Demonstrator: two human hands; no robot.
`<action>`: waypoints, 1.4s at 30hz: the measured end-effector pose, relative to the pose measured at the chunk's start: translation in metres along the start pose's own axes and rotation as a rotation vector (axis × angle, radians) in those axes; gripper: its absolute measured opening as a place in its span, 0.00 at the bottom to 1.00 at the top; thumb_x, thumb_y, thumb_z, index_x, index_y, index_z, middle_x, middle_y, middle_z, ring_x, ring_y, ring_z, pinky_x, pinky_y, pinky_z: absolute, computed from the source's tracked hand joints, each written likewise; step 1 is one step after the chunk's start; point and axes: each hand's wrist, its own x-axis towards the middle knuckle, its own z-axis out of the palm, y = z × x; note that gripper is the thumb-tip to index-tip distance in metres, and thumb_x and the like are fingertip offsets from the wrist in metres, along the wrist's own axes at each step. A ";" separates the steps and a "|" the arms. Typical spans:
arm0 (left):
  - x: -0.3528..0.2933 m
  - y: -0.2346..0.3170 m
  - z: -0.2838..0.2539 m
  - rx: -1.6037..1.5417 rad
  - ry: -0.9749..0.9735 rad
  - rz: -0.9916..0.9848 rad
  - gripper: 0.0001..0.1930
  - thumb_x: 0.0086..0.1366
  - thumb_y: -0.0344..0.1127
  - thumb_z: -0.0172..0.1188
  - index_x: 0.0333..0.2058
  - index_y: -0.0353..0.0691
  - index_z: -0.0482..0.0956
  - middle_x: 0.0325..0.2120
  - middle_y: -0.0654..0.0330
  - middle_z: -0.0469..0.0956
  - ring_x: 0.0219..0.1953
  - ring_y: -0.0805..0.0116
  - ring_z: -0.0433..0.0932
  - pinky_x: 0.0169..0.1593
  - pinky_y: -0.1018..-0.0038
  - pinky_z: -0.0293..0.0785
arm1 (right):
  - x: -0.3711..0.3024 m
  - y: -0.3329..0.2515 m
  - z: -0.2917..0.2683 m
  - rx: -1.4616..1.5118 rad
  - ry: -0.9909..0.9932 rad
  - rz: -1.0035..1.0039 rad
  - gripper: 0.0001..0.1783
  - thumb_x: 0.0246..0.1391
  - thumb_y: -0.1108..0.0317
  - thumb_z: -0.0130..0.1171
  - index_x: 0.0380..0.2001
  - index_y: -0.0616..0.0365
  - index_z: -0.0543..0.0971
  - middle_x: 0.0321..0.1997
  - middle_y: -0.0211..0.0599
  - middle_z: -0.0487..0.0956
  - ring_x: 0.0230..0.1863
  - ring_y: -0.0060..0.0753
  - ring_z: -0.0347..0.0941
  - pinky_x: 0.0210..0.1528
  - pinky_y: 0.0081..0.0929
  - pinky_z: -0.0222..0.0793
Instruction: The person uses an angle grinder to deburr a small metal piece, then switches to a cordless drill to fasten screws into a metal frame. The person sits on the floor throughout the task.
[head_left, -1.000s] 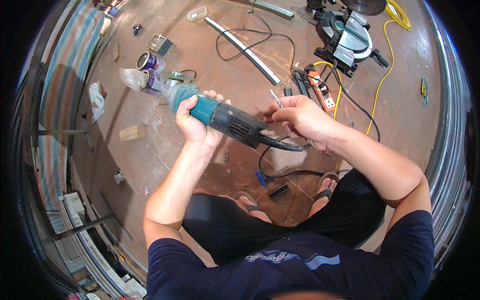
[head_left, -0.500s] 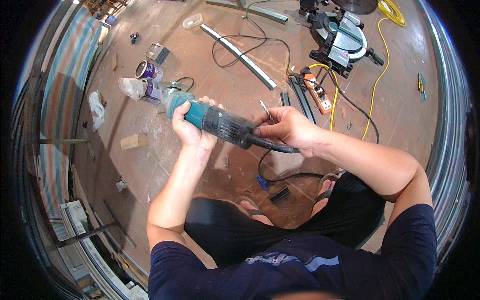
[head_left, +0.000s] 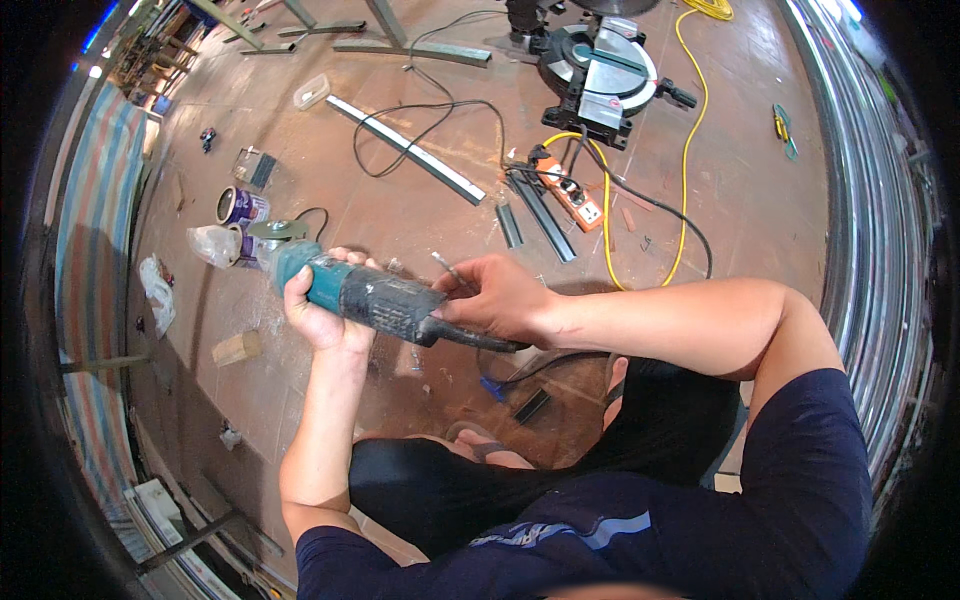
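My left hand (head_left: 333, 322) is closed round the teal front part of an angle grinder (head_left: 385, 305), thumb on top. The grinder's metal disc end (head_left: 280, 230) points away to the left, over the paint cans. At the grinder's black rear end, where its cord (head_left: 475, 340) comes out, my right hand (head_left: 508, 300) pinches a slim metal drill bit (head_left: 442, 264). The bit's tip sticks up between thumb and fingers; its other end is hidden. My right fingers appear to touch the rear housing too.
Paint cans (head_left: 240, 206), a clear plastic bag (head_left: 212, 245) and a wooden block (head_left: 236, 347) are at left. Ahead lie a long metal strip (head_left: 405, 150), dark channel pieces (head_left: 540, 215), an orange power strip (head_left: 570, 195), a yellow cord (head_left: 688, 150) and a mitre saw (head_left: 600, 75).
The view has swung, so floor things appear further left. Both hands and the grinder sit lower and further left in the picture. Both grips look the same.
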 end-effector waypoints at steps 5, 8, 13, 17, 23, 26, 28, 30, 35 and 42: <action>-0.001 -0.001 0.001 0.024 0.024 0.014 0.29 0.55 0.47 0.70 0.48 0.30 0.76 0.40 0.49 0.81 0.45 0.52 0.82 0.62 0.52 0.79 | -0.001 0.002 0.000 0.122 -0.069 0.107 0.09 0.63 0.69 0.74 0.43 0.62 0.88 0.37 0.31 0.87 0.37 0.20 0.80 0.42 0.23 0.76; -0.002 -0.001 0.004 0.031 -0.007 0.024 0.29 0.55 0.47 0.70 0.48 0.31 0.76 0.40 0.50 0.80 0.46 0.53 0.80 0.62 0.53 0.78 | 0.001 0.001 -0.001 0.205 -0.134 0.133 0.09 0.64 0.69 0.74 0.44 0.62 0.88 0.37 0.29 0.87 0.38 0.19 0.79 0.41 0.22 0.75; -0.006 0.000 0.014 -0.004 -0.088 -0.021 0.27 0.55 0.47 0.69 0.45 0.31 0.76 0.37 0.51 0.77 0.44 0.55 0.79 0.59 0.54 0.79 | -0.006 0.007 -0.002 0.277 -0.237 0.173 0.11 0.66 0.67 0.72 0.46 0.62 0.87 0.36 0.26 0.86 0.39 0.18 0.78 0.44 0.24 0.74; -0.004 0.005 0.021 0.013 -0.094 0.017 0.27 0.55 0.46 0.70 0.46 0.30 0.76 0.39 0.50 0.78 0.45 0.54 0.79 0.60 0.55 0.78 | -0.006 0.004 0.007 0.076 -0.114 -0.177 0.11 0.67 0.66 0.70 0.46 0.63 0.86 0.36 0.26 0.86 0.38 0.17 0.75 0.44 0.26 0.73; -0.003 0.001 0.018 -0.154 0.009 -0.017 0.28 0.55 0.46 0.70 0.46 0.29 0.75 0.40 0.47 0.78 0.47 0.52 0.78 0.61 0.55 0.78 | -0.007 -0.008 0.007 0.041 -0.068 -0.053 0.11 0.70 0.67 0.66 0.47 0.64 0.84 0.38 0.22 0.83 0.41 0.11 0.71 0.44 0.22 0.72; 0.000 0.002 0.017 -0.108 -0.060 -0.008 0.28 0.56 0.46 0.70 0.47 0.30 0.75 0.41 0.47 0.77 0.48 0.52 0.77 0.62 0.54 0.77 | -0.006 -0.006 0.013 0.203 -0.088 -0.095 0.10 0.69 0.67 0.68 0.42 0.64 0.84 0.34 0.18 0.79 0.37 0.10 0.70 0.42 0.20 0.71; 0.000 0.004 0.016 -0.132 -0.037 0.018 0.28 0.57 0.46 0.70 0.47 0.30 0.75 0.42 0.48 0.76 0.48 0.52 0.77 0.62 0.54 0.77 | -0.002 -0.003 0.016 0.192 -0.079 -0.261 0.11 0.68 0.65 0.69 0.39 0.64 0.83 0.31 0.18 0.78 0.34 0.11 0.70 0.40 0.20 0.70; 0.000 0.003 0.013 -0.237 -0.078 -0.029 0.28 0.58 0.47 0.69 0.48 0.30 0.74 0.43 0.48 0.76 0.49 0.53 0.77 0.62 0.54 0.77 | 0.002 -0.001 0.014 0.093 -0.067 -0.384 0.11 0.68 0.65 0.70 0.39 0.64 0.83 0.30 0.19 0.78 0.34 0.11 0.70 0.40 0.19 0.70; 0.002 0.002 0.005 -0.149 -0.050 -0.017 0.27 0.60 0.46 0.70 0.50 0.34 0.73 0.46 0.51 0.77 0.51 0.53 0.77 0.63 0.52 0.76 | -0.005 -0.005 0.008 -0.137 0.000 -0.408 0.15 0.68 0.60 0.71 0.37 0.63 0.83 0.30 0.25 0.81 0.35 0.14 0.71 0.41 0.26 0.72; 0.011 -0.006 0.004 -0.001 0.015 -0.036 0.27 0.59 0.50 0.69 0.47 0.33 0.76 0.41 0.51 0.79 0.47 0.53 0.79 0.58 0.55 0.79 | 0.020 -0.008 -0.032 -0.134 -0.361 -0.027 0.13 0.65 0.61 0.70 0.46 0.57 0.89 0.36 0.26 0.86 0.33 0.19 0.76 0.40 0.24 0.73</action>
